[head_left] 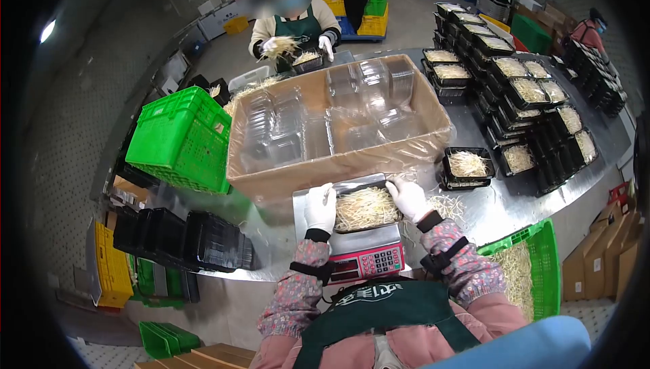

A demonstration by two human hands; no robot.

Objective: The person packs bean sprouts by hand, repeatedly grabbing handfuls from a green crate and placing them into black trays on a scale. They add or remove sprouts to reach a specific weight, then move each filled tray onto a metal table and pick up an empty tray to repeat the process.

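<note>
A black tray [366,208] filled with pale bean sprouts rests on the platform of a red scale [365,263]. My gloved left hand [320,209] is at the tray's left edge, its fingers pressed together against the rim. On the opposite side, my gloved right hand [409,200] has its fingers curled over the upper right corner. Loose sprouts [447,206] lie on the metal table just right of my right hand. Behind the scale stands a cardboard box [338,171] of clear plastic lids [277,125].
Sprout-filled trays [467,166] stand at the right, with tall stacks [528,91] beyond. Empty black trays [183,237] and a green crate [179,139] are at the left. A green sprout crate [542,267] sits lower right. A co-worker [298,30] handles sprouts across the table.
</note>
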